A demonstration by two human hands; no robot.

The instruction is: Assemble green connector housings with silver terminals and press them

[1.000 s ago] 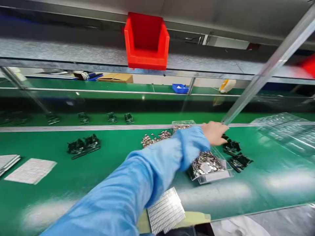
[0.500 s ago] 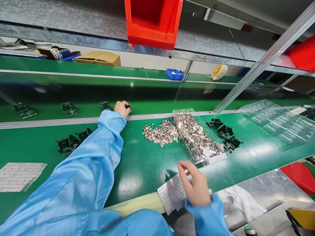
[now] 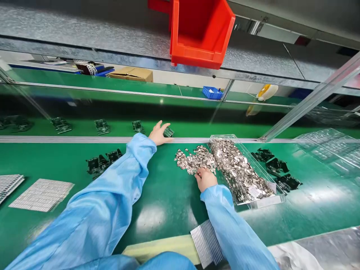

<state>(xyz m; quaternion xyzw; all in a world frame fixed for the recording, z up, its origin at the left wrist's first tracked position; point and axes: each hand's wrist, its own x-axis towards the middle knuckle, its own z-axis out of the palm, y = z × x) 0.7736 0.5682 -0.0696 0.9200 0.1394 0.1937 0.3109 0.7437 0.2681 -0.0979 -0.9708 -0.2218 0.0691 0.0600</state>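
My left hand (image 3: 161,134) is at the far green belt, thumb and forefinger spread apart beside a small green circuit board (image 3: 168,132). The board lies on the belt just past the fingertips. My right hand (image 3: 206,179) reaches down to the near edge of a loose pile of small silvery metal pieces (image 3: 194,159). Its fingertips are pressed together there, and what they hold is too small to make out. A clear plastic tray (image 3: 274,200) full of the same metal pieces (image 3: 239,165) stands right of the pile.
More circuit boards (image 3: 102,126) sit spaced along the belt. Dark boards lie in stacks at left (image 3: 101,163) and right (image 3: 277,165). Sheets of silvery strips (image 3: 42,195) rest on the green bench. A red bin (image 3: 199,52) hangs overhead. Clear trays (image 3: 332,146) stand at right.
My left hand has opened beside the circuit board it was holding. My right hand has moved forward from the bench's front edge to the pile. The view has shifted left.
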